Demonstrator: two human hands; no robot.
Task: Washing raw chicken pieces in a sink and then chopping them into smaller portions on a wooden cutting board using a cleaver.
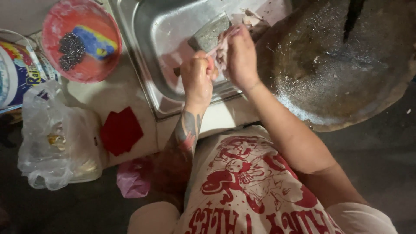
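Over a steel sink (149, 82), my left hand (197, 78) grips the handle of a cleaver (210, 34). Its grey blade points up and away over the basin. My right hand (240, 56) is closed on a pale pink piece of raw meat (222, 51), held right against the blade's edge. More pale scraps (251, 18) lie at the sink's far right corner. The two hands touch each other above the basin's near right side.
A large round wooden chopping block (342, 65), wet and speckled, sits right of the sink. At top left a red bowl (82, 41) holds steel wool and a sponge. A clear plastic bag (52, 138), a red cloth (121, 131) and a pink bag (132, 180) lie at left.
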